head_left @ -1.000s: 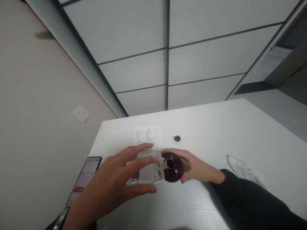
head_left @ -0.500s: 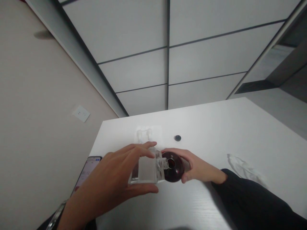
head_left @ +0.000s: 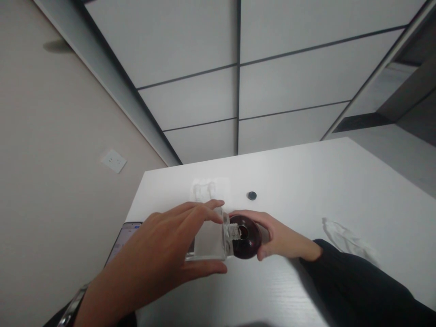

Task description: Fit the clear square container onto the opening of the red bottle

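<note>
My left hand (head_left: 170,250) is wrapped round a clear square glass bottle (head_left: 209,240), which lies tilted on its side with its threaded neck pointing right. That neck is over the open mouth of a dark red round bottle (head_left: 247,245). Around the far and right sides of the dark bottle curls my right hand (head_left: 275,236). Whether liquid is passing between the two bottles is too small to tell.
On the white table (head_left: 299,181) are a small dark cap (head_left: 252,195), a clear plastic piece (head_left: 204,190) behind my left hand, and a crumpled clear wrapper (head_left: 344,236) at right. A phone (head_left: 124,236) lies at left, partly hidden by my left hand.
My left hand has shifted slightly right with the clear bottle, bringing its neck further over the dark bottle's mouth. My right hand and the dark bottle have hardly moved.
</note>
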Demonstrator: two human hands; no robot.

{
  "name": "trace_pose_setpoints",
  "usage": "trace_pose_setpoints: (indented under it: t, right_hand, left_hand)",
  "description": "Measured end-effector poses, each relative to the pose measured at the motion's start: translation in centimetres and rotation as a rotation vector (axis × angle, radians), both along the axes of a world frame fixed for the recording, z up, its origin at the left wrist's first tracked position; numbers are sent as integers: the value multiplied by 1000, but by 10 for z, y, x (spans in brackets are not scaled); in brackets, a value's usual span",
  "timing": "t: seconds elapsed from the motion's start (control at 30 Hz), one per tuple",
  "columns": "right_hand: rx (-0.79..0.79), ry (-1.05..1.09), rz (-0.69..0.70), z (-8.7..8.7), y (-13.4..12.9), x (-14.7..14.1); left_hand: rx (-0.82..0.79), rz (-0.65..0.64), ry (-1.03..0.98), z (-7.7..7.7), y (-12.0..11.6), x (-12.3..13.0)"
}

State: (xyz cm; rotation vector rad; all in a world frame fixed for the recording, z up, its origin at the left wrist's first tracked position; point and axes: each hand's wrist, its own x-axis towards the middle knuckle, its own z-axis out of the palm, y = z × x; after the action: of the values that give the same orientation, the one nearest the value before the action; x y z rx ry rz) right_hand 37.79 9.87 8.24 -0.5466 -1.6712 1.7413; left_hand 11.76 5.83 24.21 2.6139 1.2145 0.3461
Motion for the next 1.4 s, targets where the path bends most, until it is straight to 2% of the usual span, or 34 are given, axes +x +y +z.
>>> trace_pose_setpoints:
  t: [0.77, 1.07, 1.4]
  right_hand:
    - [-3, -3, -7, -2, 0, 0]
    - [-5, 0, -5, -3, 0, 0]
    - [-22, 17, 4, -4, -1, 1]
  left_hand:
    - [86, -50, 128, 7, 2, 4]
    - [59, -52, 133, 6, 3, 3]
    - [45, -63, 185, 11, 3, 7]
